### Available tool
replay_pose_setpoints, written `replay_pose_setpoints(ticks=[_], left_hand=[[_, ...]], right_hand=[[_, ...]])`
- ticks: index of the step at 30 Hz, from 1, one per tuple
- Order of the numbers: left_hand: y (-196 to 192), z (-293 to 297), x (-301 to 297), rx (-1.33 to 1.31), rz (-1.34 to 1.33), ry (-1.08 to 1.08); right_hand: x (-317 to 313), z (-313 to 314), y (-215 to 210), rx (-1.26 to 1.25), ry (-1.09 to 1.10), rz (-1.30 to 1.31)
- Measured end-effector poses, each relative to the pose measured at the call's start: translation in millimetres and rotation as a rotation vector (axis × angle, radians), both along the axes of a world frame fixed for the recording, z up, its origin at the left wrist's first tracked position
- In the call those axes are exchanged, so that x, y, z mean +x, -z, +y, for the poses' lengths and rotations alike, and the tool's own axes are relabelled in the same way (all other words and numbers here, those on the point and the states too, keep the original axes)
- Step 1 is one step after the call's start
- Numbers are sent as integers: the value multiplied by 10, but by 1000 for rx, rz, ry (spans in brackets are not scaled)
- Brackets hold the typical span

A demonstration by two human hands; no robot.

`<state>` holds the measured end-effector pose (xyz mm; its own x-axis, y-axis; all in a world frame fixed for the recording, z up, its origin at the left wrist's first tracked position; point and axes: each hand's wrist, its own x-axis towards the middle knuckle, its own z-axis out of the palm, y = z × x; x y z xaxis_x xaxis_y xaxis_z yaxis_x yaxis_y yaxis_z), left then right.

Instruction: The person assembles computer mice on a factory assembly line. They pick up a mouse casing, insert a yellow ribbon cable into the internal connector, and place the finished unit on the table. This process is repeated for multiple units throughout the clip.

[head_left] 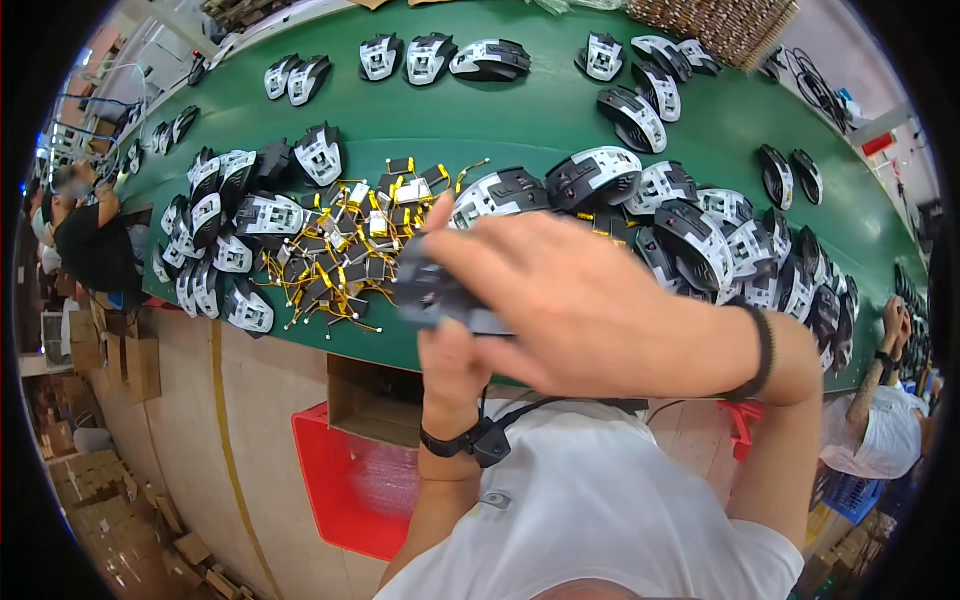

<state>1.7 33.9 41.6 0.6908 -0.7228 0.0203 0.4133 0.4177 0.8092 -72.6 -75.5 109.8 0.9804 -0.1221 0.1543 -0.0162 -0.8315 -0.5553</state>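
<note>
From here, the left hand [452,362] clasps a blurred dark grey mouse part [428,285], the right hand [565,295] gripping it too — held by the green bench's [545,115] near edge, beside heaped wired batteries [377,224]

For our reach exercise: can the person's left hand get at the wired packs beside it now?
Probably yes: the wired packs lie close by, unblocked, though the left hand seems busy holding a dark part.
</note>
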Motion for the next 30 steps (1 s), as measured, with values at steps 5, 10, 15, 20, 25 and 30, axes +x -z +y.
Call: replay_pose_setpoints(ticks=[5, 10, 15, 20, 25, 30], left_hand=[[466, 511, 507, -269, 111, 63], [603, 706, 608, -280, 173, -80], [609, 788, 618, -238, 111, -88], [676, 818, 660, -244, 160, -120], [693, 742, 562, -223, 130, -103], [672, 765, 567, -176, 139, -143]], right_hand=[[-164, -23, 155, 83, 239, -441], [-109, 596, 1133, -173, 153, -127], [-54, 667, 1371, -242, 133, -111], [-383, 594, 1299, -220, 150, -59], [-197, 639, 1172, -169, 238, -105], [87, 656, 1295, -179, 215, -107]])
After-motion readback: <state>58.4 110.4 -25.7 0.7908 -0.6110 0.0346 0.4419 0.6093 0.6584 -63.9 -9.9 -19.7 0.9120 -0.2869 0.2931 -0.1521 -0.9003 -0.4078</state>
